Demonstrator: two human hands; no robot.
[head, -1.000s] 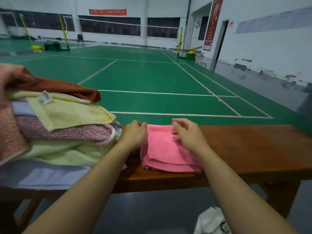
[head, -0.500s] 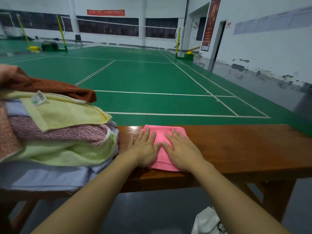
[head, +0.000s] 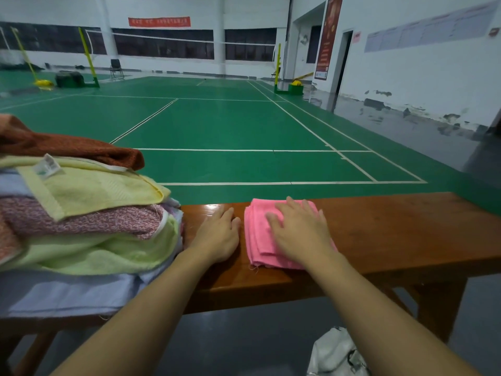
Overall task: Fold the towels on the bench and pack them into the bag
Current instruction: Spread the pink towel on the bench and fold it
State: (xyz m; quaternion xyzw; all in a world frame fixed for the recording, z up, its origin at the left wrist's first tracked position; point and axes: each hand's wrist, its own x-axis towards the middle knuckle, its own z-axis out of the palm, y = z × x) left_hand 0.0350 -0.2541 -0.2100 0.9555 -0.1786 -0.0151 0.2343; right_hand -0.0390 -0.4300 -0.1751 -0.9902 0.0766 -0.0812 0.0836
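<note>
A small pink towel (head: 260,234), folded into a neat pad, is seen lying on the wooden counter (head: 393,234). It is pressed flat by the right hand (head: 301,234), whose fingers (head: 291,206) are spread out straight, most likely so the folds are kept from popping open. The left hand (head: 217,237) is laid on the bare wood just beside the towel, fingers straight and nothing held. A big pile of towels (head: 89,213) is stacked at the left end, waiting to be folded. A white bag (head: 336,354) is seen on the floor below, close by so the pink towel can probably be dropped in next.
</note>
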